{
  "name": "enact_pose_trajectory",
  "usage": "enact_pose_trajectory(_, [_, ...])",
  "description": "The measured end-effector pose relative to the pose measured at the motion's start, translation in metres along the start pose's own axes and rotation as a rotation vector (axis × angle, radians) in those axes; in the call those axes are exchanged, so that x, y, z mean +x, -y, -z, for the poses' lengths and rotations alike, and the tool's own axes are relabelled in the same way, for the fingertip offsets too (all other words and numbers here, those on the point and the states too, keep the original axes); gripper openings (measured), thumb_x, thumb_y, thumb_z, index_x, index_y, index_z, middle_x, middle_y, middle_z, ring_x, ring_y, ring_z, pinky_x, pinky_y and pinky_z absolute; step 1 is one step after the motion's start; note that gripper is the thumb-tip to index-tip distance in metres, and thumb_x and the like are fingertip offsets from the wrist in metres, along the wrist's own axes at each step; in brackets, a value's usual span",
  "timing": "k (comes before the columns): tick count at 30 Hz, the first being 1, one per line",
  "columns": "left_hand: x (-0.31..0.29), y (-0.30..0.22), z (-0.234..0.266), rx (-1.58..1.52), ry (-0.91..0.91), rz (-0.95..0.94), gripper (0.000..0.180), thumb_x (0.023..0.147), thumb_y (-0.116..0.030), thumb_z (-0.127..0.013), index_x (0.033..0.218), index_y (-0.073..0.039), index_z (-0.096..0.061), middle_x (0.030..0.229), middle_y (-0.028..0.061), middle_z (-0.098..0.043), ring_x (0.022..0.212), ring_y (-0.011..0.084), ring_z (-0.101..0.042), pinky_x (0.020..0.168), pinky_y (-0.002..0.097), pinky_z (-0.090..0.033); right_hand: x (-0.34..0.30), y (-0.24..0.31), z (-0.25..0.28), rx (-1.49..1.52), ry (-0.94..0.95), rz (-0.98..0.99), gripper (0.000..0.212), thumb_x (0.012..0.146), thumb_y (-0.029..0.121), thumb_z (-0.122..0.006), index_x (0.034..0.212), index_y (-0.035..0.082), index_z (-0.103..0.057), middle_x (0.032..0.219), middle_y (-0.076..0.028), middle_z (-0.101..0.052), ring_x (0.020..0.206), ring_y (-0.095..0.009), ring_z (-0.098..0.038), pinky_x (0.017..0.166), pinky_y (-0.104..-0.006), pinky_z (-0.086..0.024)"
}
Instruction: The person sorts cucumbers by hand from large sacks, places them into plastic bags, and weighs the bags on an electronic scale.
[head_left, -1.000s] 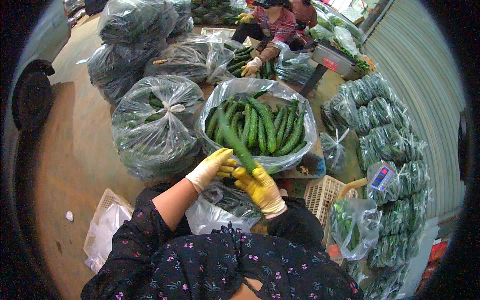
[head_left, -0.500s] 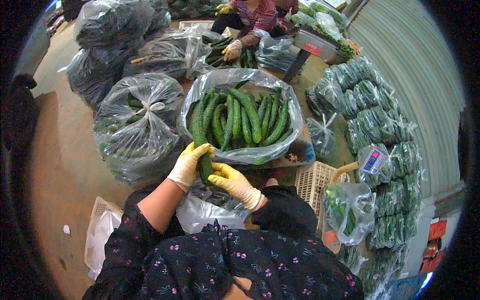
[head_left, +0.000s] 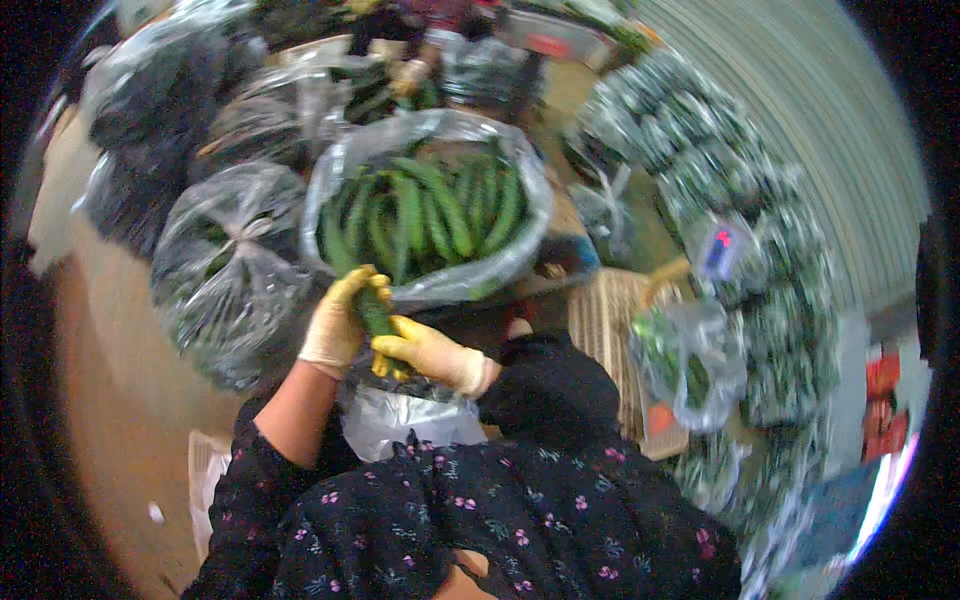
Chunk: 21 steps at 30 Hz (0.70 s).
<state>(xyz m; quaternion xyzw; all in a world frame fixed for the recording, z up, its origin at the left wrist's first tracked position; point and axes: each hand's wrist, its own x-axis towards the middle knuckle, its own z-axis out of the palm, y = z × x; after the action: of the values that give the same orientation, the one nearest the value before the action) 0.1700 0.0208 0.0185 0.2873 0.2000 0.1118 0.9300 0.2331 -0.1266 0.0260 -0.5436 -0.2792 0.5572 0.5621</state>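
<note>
A green cucumber (head_left: 374,312) is held in front of me, between my two gloved hands. My left hand (head_left: 335,320), in a cream and yellow glove, is closed round its upper part. Lower down, my right hand (head_left: 430,355) grips it with thumb and fingers. Just beyond stands a wide open clear bag (head_left: 318,185) with its rim folded out, holding many long cucumbers (head_left: 435,205) side by side. Part of the held cucumber is hidden by my fingers. Below my hands lies a white plastic bag (head_left: 400,418) in my lap area. The picture is blurred by motion.
Left of the open bag sits a tied clear bag (head_left: 235,270), with more dark bags (head_left: 160,120) behind. To the right are a plastic crate (head_left: 600,330), a bag of cucumbers (head_left: 690,360), a lit display (head_left: 722,248) and stacked packs (head_left: 790,340). Another person's hand (head_left: 408,78) works at the back.
The view has swung, so the scene sits further left and higher. The cucumber has come away from the open bag's edge, nearer me, still in both hands.
</note>
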Motion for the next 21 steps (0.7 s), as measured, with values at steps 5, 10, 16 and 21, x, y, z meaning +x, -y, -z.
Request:
enact_pose_trajectory(5, [0.003, 0.008, 0.011, 0.071, -0.061, 0.006, 0.027, 0.09, -0.021, -0.06, 0.111, -0.004, -0.06, 0.097, 0.006, -0.065, 0.086, 0.0176, -0.061, 0.079, 0.0319, -0.05, -0.033, -0.021, -0.022, 0.207, -0.162, -0.066, 0.041, 0.09, 0.047, -0.057, 0.097, 0.007, -0.055, 0.07, -0.002, -0.058, 0.052, -0.01, -0.05, 0.048, -0.0244, -0.043])
enact_pose_trajectory(10, [-0.005, 0.03, 0.0, 0.257, 0.14, 0.012, 0.032, 0.096, -0.024, -0.051, 0.121, -0.005, -0.056, 0.109, 0.0045, -0.062, 0.093, 0.0152, -0.059, 0.085, 0.0318, -0.047, -0.066, -0.067, -0.017, 0.28, -0.264, 0.052, 0.024, 0.092, 0.028, -0.056, 0.095, 0.005, -0.058, 0.074, -0.006, -0.063, 0.055, -0.016, -0.058, 0.049, -0.0298, -0.048])
enact_pose_trajectory(16, [-0.035, 0.052, 0.002, 0.276, 0.159, 0.135, 0.034, 0.095, -0.03, -0.051, 0.119, -0.005, -0.055, 0.106, 0.0047, -0.062, 0.09, 0.0185, -0.058, 0.085, 0.034, -0.047, -0.116, -0.056, -0.023, -0.143, -0.354, 0.05, 0.02, 0.088, 0.021, -0.056, 0.086, 0.002, -0.064, 0.072, -0.008, -0.068, 0.064, -0.021, -0.067, 0.051, -0.0333, -0.052])
enact_pose_trajectory(21, [-0.069, 0.064, -0.043, 0.423, 0.167, 0.067, 0.028, 0.093, -0.024, -0.054, 0.114, -0.005, -0.057, 0.094, 0.0067, -0.063, 0.077, 0.0182, -0.059, 0.074, 0.0308, -0.05, -0.145, -0.043, -0.018, -0.811, -0.251, 0.045, 0.022, 0.072, 0.022, -0.063, 0.085, 0.005, -0.068, 0.079, -0.011, -0.069, 0.075, -0.028, -0.067, 0.066, -0.0394, -0.052])
